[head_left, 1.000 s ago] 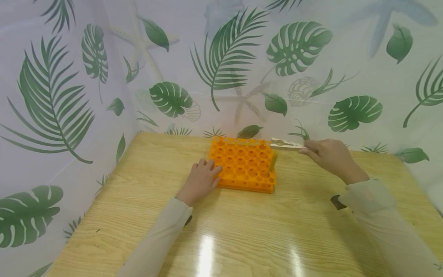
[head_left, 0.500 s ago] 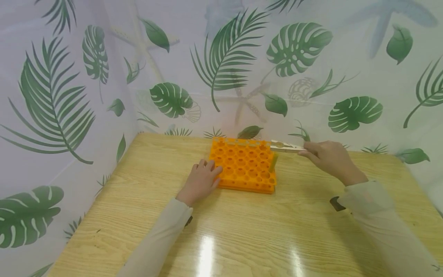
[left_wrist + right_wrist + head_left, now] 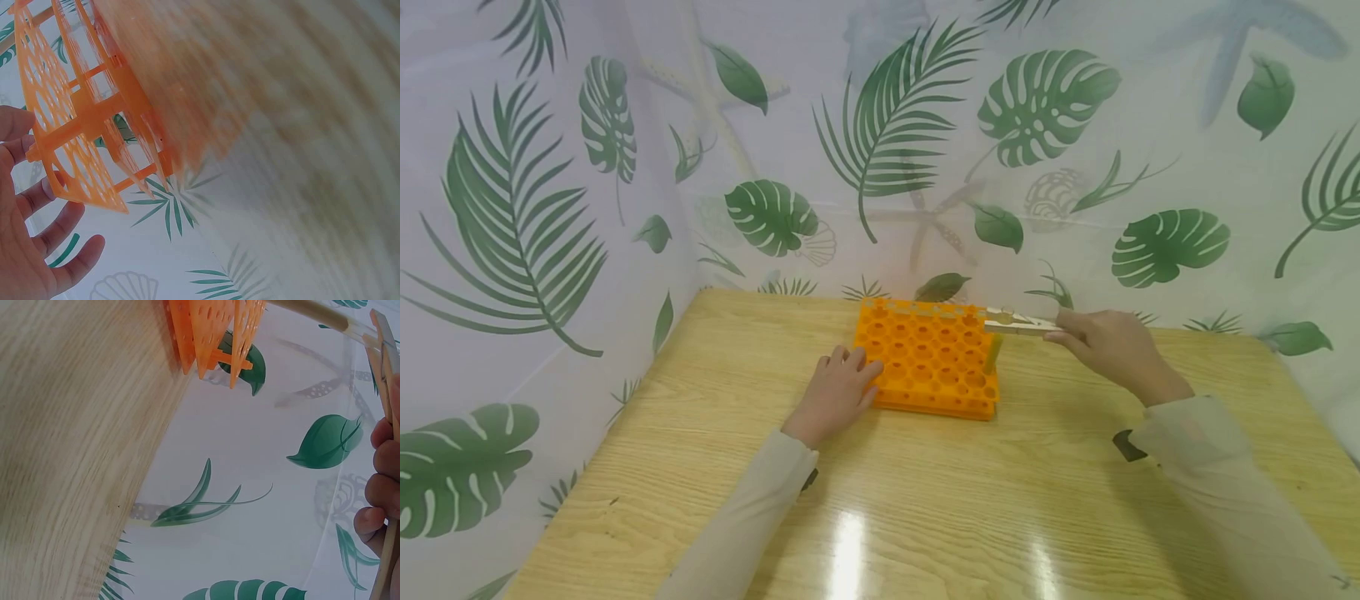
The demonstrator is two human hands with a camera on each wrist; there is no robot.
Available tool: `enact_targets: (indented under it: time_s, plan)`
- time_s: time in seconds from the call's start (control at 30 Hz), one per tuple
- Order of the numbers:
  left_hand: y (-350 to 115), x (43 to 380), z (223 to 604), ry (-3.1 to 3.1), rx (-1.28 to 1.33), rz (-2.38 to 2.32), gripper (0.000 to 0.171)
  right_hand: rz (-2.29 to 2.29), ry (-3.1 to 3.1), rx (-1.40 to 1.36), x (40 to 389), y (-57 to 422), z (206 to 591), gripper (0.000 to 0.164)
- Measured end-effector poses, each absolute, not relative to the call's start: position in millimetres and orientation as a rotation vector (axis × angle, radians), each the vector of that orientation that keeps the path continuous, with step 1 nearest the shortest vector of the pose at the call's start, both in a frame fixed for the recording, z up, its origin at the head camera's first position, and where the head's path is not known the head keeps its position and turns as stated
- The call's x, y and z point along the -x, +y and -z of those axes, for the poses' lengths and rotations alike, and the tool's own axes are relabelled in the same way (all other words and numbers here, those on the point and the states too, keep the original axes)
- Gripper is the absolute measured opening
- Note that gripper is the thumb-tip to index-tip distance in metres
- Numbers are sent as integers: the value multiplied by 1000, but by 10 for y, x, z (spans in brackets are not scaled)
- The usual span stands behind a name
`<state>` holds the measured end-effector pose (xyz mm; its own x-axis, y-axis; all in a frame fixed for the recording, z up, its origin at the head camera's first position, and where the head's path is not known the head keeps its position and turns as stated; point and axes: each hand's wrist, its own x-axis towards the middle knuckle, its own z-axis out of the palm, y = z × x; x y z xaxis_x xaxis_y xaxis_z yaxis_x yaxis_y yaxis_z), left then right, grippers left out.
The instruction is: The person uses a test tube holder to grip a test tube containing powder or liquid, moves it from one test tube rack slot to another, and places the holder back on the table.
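An orange test tube rack with rows of round holes stands on the table. My left hand rests on its near left corner, fingers spread and lightly bent; in the left wrist view fingertips touch the rack's edge. Past the rack's right end, my right hand holds a wooden test tube clamp by its handle. A test tube with yellowish contents sits in the clamp's jaws. Seen from the head, the tube's yellow-green lower part slants down over the rack's right edge.
The wood-grain table runs back to a white cloth backdrop printed with green leaves. The cloth stands close behind the rack. A dark strap end shows at the right sleeve.
My right hand and the clamp have come slightly down and left, toward the rack. My left hand and the rack stay in place.
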<state>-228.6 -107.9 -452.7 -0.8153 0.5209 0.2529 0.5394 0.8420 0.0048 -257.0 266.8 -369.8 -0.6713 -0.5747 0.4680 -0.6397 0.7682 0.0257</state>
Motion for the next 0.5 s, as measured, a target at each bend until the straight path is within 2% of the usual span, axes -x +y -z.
enact_targets:
  time_s: [0.5]
  plan:
    - [-1075, 2275, 4503, -2789, 810, 121, 18, -211, -2477, -914, 2585, 2674, 3776, 37]
